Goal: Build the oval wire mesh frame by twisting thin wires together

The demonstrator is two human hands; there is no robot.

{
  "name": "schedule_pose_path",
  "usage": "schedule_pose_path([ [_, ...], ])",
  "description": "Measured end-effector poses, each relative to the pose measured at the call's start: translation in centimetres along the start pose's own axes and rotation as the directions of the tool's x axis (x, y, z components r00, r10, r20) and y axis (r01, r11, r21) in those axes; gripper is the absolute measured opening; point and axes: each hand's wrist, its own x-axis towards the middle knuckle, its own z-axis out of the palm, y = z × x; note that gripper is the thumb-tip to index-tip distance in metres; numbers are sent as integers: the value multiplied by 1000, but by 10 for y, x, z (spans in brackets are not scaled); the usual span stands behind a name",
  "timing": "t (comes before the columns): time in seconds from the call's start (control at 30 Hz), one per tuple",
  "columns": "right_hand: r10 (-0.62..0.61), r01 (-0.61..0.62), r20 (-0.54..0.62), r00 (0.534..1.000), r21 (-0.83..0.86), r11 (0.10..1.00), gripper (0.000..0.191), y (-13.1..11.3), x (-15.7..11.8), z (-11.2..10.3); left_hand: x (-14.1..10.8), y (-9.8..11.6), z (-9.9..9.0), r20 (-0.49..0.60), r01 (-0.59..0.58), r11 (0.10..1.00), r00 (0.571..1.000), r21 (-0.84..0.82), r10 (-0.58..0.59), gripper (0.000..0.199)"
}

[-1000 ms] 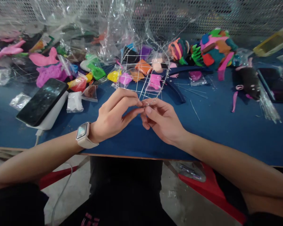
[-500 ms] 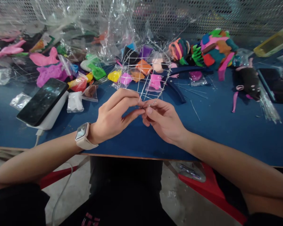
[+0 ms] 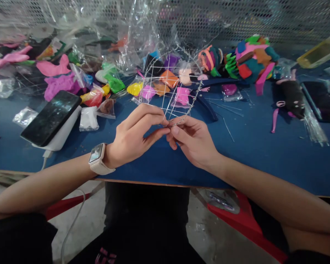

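Item one: an open, silver-coloured wire frame, roughly rounded, held up over the blue tabletop between two bare hands. Condition: partly worked, by the look of it. Done: a twisted double-strand rim up its right side; thin straight wires crossing inside as a loose grid. Apparently unfinished: the lower edge, where wires converge at the fingertips; whether that joint is secured, I cannot tell. The wires carry no visible covering.

Left hand: thumb and fingers pinching the wires at that lower edge. Right hand: grasping the twisted rim just beside it, thumb over forefinger, remaining fingers curled.

Behind the frame: a packet of orange clay-like material, a bagged bright pink lump, a glossy yellow lump. Just right: a hand tool with curved dark blue handles, spread apart. Farther right: loose, thin silver wires; a rounded, multicoloured, patchwork clay-like form; a bundle of straight silver wires.
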Motion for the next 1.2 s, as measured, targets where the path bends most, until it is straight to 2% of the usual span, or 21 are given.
schedule_pose_path([
  [0.07, -33, 33, 19, 999, -2, 999, 13, 0, 0, -1, 0, -1, 0, 8, 2, 1000, 1000, 1, -2, 15],
  [0.17, -42, 43, 9, 999, -29, 999, 17, 0, -1, 0, 0, -2, 0, 14, 1, 1000, 1000, 18, -2, 16],
  [0.33, -14, 11, -36, 999, -70, 998, 26, -1, -1, 2, -2, -2, 0, 16, 3, 1000, 1000, 13, -3, 17],
  [0.47, 6, -7, -16, 1000, -26, 1000, 24, -2, -1, 2, -2, -3, 0, 21, 8, 1000, 1000, 17, -8, 17],
  [0.63, 56, -56, -9, 998, -24, 998, 31, -5, -1, 2, -2, -4, 0, 36, -2, 1000, 999, 18, 2, 18],
  [0.87, 62, -62, 44, 997, -2, 998, 29, -6, 0, 2, -2, -4, 1, 25, -16, 1000, 1000, -6, 16, 13],
  [1.2, 80, -80, 19, 997, -22, 997, 32, -6, 1, 2, -3, -4, -1, 66, 16, 1000, 998, -27, -14, 11],
])
